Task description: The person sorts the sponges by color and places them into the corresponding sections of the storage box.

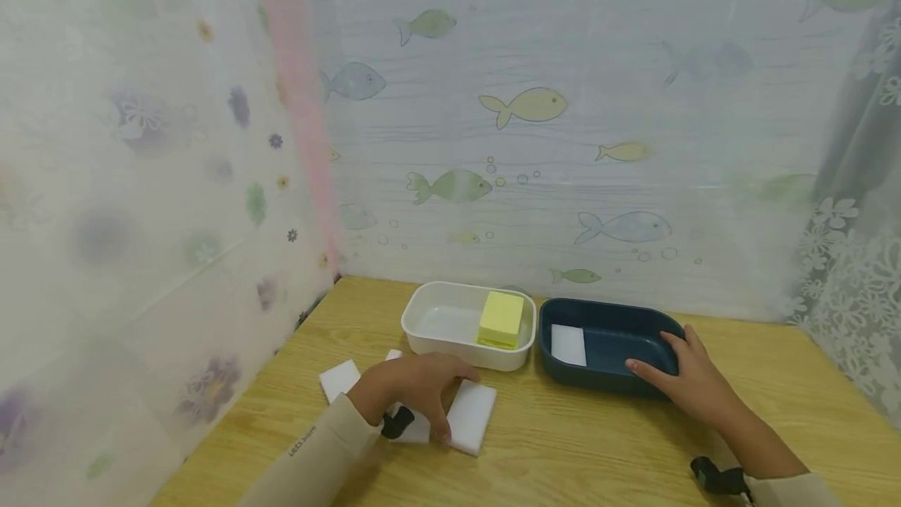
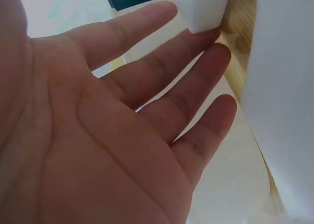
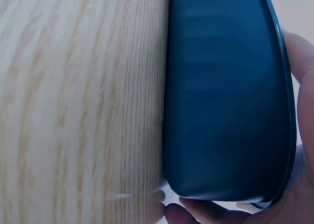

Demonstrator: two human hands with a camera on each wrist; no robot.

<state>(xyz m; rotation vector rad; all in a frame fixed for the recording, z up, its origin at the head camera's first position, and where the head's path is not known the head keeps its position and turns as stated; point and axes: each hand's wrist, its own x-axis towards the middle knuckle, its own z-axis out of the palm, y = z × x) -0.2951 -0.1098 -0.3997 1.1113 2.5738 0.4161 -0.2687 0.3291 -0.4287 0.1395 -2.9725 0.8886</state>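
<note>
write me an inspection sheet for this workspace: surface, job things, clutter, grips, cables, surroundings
Surface: wood-grain tabletop.
Job's things: white container holding a yellow block; to its right, a dark blue container holding a white piece; in front of the white container, loose white pieces.
Clutter: nothing seen.
Grips: left grip, fingers spread, over the loose white pieces, contact unclear; right grip holds the dark blue container's right end.
Cables: nothing clearly seen.
Surroundings: fish-print sheet behind, flower-print sheet at left.
</note>
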